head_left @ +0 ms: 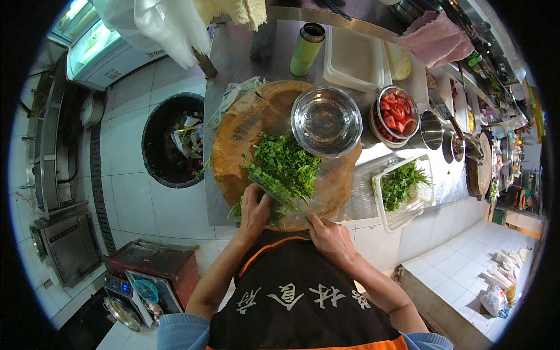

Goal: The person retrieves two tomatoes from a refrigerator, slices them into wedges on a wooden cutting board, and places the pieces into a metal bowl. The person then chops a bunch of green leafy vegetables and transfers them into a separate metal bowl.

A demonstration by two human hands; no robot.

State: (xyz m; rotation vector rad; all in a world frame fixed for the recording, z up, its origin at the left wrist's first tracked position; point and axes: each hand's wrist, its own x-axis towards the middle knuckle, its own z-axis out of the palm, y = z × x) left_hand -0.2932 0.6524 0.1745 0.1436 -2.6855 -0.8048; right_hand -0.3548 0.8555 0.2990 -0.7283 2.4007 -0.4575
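My right hand (331, 237) grips a kitchen knife (276, 190) by its handle. The broad blade slants up and left across the chopping board, close to the fingertips of my left hand (253, 212). That hand presses a bunch of leafy green herbs (236, 212) to the near edge of the board; its fingers hide most of the bunch. Beyond the blade lies a heap of chopped herbs (286, 162). Both rest on a thick round wooden chopping board (236, 144). A shiny round bowl (326, 122) sits at the board's far right.
Right of the board are a white plastic basket of herbs (379, 205), a bowl of cut tomatoes (397, 114) and a steel container (432, 130). A green bottle (307, 50) and white tub (354, 59) stand behind. A black waste bin (151, 151) is at left.
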